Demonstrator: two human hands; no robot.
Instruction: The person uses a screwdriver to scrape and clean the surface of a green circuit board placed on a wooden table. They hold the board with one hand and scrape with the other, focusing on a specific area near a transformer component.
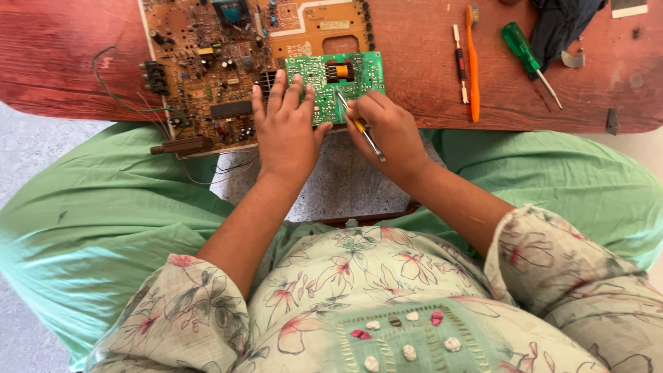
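Reddish wooden bench top (pixel 428 69), seen from above, with two circuit boards worked on at its near edge.

Under the spread fingers of the left hand (pixel 286 128) a small green circuit board (pixel 359 72) is pressed flat; most of it lies just beyond the fingertips, on top of a larger brown circuit board (pixel 207 62) that reaches out past the thumbless side of that hand. The right hand (pixel 390 131) is closed around a thin yellow-handled tool (pixel 360 126), whose tip is set on the green board just beside the left hand's fingers. Both boards overhang the bench's near edge above the lap. Well off to the outer side of the right hand, bare wood is left before an orange toothbrush (pixel 472 65) and a green-handled screwdriver (pixel 528 59).
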